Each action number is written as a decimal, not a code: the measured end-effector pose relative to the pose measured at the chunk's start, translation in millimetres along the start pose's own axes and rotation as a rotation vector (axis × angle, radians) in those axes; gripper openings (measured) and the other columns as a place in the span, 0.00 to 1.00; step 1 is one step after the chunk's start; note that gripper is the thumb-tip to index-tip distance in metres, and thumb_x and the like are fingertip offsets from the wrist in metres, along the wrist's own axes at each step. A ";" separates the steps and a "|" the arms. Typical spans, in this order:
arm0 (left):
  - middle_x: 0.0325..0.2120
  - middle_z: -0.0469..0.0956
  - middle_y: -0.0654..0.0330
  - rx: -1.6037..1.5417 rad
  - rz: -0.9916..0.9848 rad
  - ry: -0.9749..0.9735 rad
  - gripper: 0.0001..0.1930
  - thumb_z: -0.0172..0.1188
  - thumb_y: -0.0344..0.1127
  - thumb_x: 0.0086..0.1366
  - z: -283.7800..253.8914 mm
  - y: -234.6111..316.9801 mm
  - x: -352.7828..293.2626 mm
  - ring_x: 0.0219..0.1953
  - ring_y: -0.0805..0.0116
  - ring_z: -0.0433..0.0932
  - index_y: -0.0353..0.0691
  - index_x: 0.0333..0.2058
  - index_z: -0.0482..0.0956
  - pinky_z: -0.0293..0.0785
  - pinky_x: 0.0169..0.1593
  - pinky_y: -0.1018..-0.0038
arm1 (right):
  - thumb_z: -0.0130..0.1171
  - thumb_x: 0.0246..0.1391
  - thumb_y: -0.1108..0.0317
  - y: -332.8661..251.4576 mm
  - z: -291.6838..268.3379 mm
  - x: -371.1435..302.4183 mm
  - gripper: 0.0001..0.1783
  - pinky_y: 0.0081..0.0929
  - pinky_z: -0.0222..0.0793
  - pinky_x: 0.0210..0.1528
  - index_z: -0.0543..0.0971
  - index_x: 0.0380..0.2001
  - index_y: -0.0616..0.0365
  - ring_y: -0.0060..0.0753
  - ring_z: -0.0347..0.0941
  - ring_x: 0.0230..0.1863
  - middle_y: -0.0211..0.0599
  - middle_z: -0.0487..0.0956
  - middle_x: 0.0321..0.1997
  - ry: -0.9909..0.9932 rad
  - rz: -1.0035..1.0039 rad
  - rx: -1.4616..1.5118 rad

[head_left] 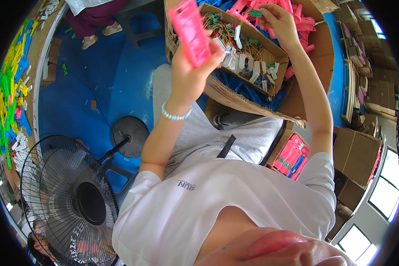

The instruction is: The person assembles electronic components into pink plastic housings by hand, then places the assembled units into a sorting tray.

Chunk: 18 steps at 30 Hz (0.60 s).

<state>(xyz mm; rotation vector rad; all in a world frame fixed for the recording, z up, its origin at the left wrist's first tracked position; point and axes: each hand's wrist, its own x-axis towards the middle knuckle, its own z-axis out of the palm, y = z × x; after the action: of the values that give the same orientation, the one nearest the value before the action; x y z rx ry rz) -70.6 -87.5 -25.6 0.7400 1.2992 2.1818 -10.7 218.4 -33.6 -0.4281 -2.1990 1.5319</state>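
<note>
My left hand [191,75], with a beaded bracelet at the wrist, is closed around a long pink plastic casing [189,33], raised over the near left side of a big cardboard box [320,66]. Between the fingertips of my right hand [280,25] is a small green circuit board [255,13], held above the far side of that box. Inside it sits a smaller cardboard tray [277,49] of wired boards and white plastic pieces [255,71]. Loose pink casings [305,33] lie to the right of the tray. Blue plastic parts [237,88] show beneath it.
A black standing fan [91,201] is close on my left. Beyond are a bench with many coloured plastic parts [14,106], a dark stool [142,20] and a seated person's legs [91,20]. To my right stand a small box of pink casings [292,153] and stacked cartons [357,153].
</note>
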 end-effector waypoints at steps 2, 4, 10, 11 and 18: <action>0.39 0.79 0.58 0.174 0.251 -0.048 0.22 0.67 0.26 0.59 15.0 -14.5 21.6 0.37 0.70 0.79 0.32 0.51 0.72 0.77 0.41 0.74 | 0.54 0.65 0.70 -30.3 1.0 -19.0 0.12 0.19 0.73 0.36 0.78 0.48 0.64 0.21 0.74 0.31 0.31 0.80 0.33 -0.032 0.007 0.069; 0.41 0.79 0.61 0.562 0.493 -0.088 0.21 0.69 0.28 0.57 26.7 -18.6 38.9 0.39 0.72 0.79 0.34 0.49 0.74 0.77 0.43 0.74 | 0.53 0.65 0.71 -52.4 0.0 -38.4 0.12 0.20 0.72 0.36 0.77 0.47 0.66 0.22 0.75 0.32 0.33 0.80 0.35 -0.098 0.080 0.105; 0.36 0.82 0.58 0.712 0.852 -0.142 0.19 0.69 0.27 0.55 65.3 -14.6 45.4 0.35 0.68 0.80 0.35 0.46 0.77 0.76 0.40 0.74 | 0.54 0.64 0.70 -105.5 12.0 -95.5 0.14 0.21 0.75 0.36 0.77 0.48 0.68 0.23 0.77 0.33 0.34 0.81 0.35 -0.133 0.052 0.445; 0.36 0.82 0.58 0.634 0.784 -0.129 0.18 0.69 0.26 0.55 67.1 -12.7 41.8 0.35 0.69 0.81 0.35 0.46 0.77 0.76 0.40 0.75 | 0.56 0.63 0.71 -113.3 13.5 -102.5 0.13 0.20 0.74 0.36 0.78 0.48 0.67 0.22 0.76 0.33 0.33 0.80 0.34 -0.087 0.086 0.462; 0.28 0.82 0.57 0.317 0.441 -0.182 0.17 0.71 0.31 0.54 79.4 -7.0 23.2 0.28 0.66 0.81 0.37 0.43 0.78 0.75 0.34 0.73 | 0.61 0.60 0.70 -110.7 10.3 -137.4 0.12 0.15 0.68 0.32 0.80 0.46 0.62 0.17 0.72 0.29 0.30 0.80 0.34 0.041 -0.248 -0.016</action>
<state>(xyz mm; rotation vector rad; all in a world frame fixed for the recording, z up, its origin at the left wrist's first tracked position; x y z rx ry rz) -33.7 -19.5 4.5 1.4323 1.5134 2.1819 101.4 106.3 44.4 -0.1815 -2.1423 1.3623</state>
